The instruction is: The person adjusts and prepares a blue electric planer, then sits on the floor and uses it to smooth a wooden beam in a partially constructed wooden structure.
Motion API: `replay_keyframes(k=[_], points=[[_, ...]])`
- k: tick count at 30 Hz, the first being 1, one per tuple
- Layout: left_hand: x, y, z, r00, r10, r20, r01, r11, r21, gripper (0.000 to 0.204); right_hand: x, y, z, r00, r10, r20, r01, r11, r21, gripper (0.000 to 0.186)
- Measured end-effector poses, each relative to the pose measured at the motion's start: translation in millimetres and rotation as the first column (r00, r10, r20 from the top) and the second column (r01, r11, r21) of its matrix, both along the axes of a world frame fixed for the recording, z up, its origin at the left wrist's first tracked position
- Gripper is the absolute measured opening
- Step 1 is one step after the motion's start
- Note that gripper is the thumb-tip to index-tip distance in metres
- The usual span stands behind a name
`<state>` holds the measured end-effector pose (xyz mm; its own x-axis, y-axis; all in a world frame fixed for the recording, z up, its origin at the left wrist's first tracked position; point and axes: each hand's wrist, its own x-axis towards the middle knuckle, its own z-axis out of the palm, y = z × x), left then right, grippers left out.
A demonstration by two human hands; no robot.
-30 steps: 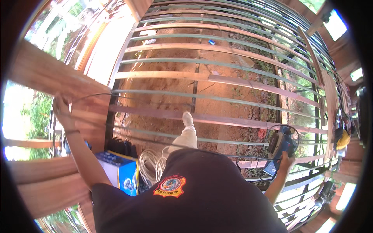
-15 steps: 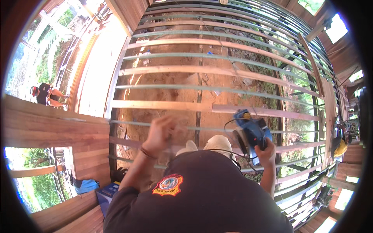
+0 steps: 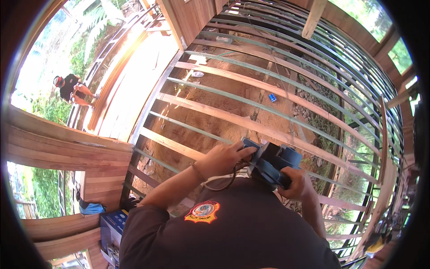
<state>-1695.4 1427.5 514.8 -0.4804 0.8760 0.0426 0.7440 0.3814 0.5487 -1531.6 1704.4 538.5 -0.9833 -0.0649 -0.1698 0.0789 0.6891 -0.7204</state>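
My right hand [image 3: 298, 181] grips the handle of a blue power tool [image 3: 273, 161], held in front of my chest over the open floor frame. My left hand [image 3: 224, 157] is closed on the tool's front end, its fingers over the dark blue housing. A pale cord [image 3: 224, 181] loops below my left wrist and runs toward the tool. My black shirt with a round emblem [image 3: 202, 211] fills the lower middle of the view.
Wooden and metal floor joists [image 3: 251, 125] span bare earth below. A wooden plank wall [image 3: 67, 152] stands at left, with a blue box [image 3: 112, 228] at its foot. Another person [image 3: 69, 87] stands outside at far left. A small blue object [image 3: 272, 97] lies on the soil.
My left hand left the plank wall at left and came to the tool. My right hand lifted the tool from low right to the middle.
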Motion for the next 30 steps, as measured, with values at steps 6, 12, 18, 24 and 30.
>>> replay_keyframes(k=[6,12,18,24,30], points=[[-90,72,-19,0.967,0.248,0.051,-0.252,0.965,0.076,0.048,-113,54,8,0.997,-0.067,0.032,0.067,0.998,0.005,0.044],[-257,131,-33,0.996,-0.052,0.079,0.044,0.994,0.1,0.061,-245,116,-11,0.999,-0.01,-0.052,0.013,0.997,0.074,0.04],[-434,184,-49,0.993,0.053,0.105,-0.065,0.992,0.112,0.061,-404,134,-9,0.979,-0.18,-0.092,0.189,0.977,0.1,0.042],[-566,206,-23,0.991,-0.133,0.028,0.125,0.97,0.208,0.058,-519,164,10,0.976,-0.21,-0.049,0.213,0.975,0.063,0.041],[-655,249,-38,0.995,0.077,0.059,-0.089,0.969,0.229,0.061,-638,214,-3,0.989,-0.145,-0.034,0.148,0.985,0.089,0.041]])
